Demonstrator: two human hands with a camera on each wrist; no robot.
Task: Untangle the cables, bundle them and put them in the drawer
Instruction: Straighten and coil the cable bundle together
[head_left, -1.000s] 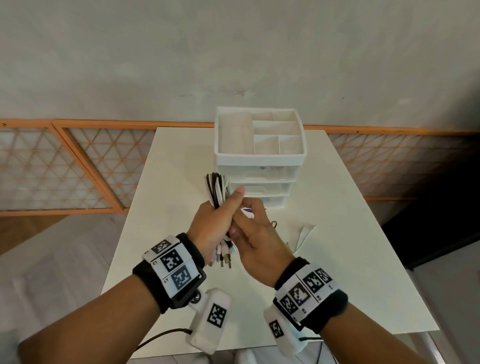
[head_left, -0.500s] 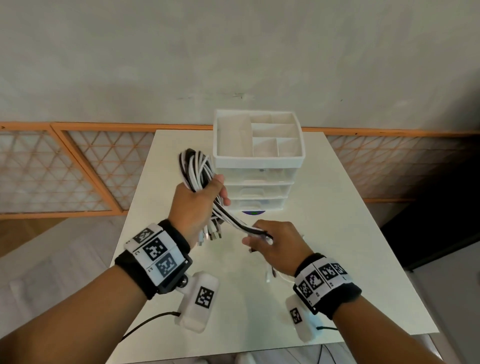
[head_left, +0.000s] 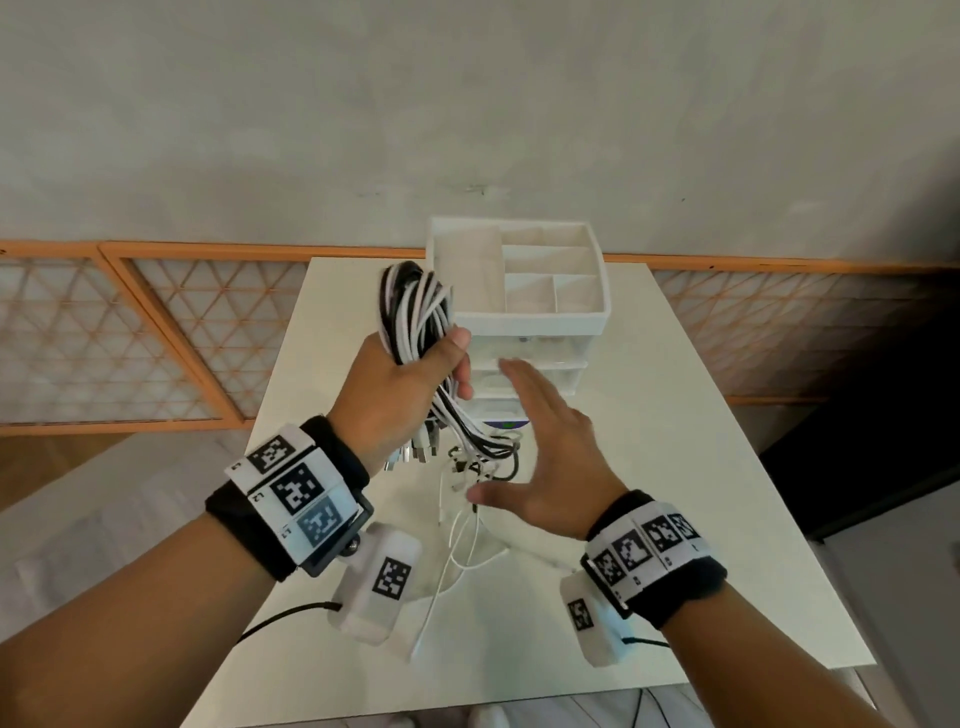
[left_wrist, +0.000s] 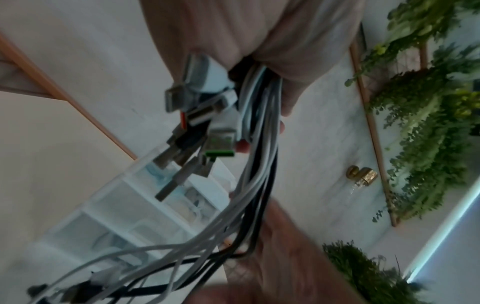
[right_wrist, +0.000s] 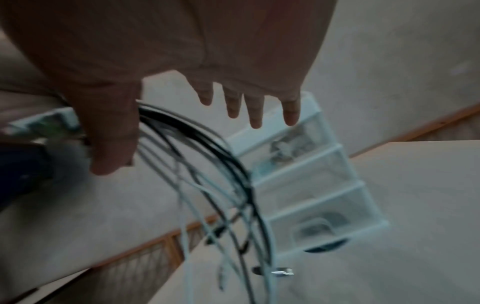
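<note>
Your left hand (head_left: 397, 387) grips the cable bundle (head_left: 415, 312) above the white table (head_left: 675, 415), raised higher than half a second ago. Your right hand (head_left: 545, 457) has let go of the trailing ends and hangs flat with fingers spread. The bundle mixes smooth black and white cords with metal USB plugs (left_wrist: 197, 115) dangling, just beside the translucent plastic drawer unit (head_left: 535, 332).

No readable text, only coded square markers on wristbands (head_left: 298, 491)
</note>
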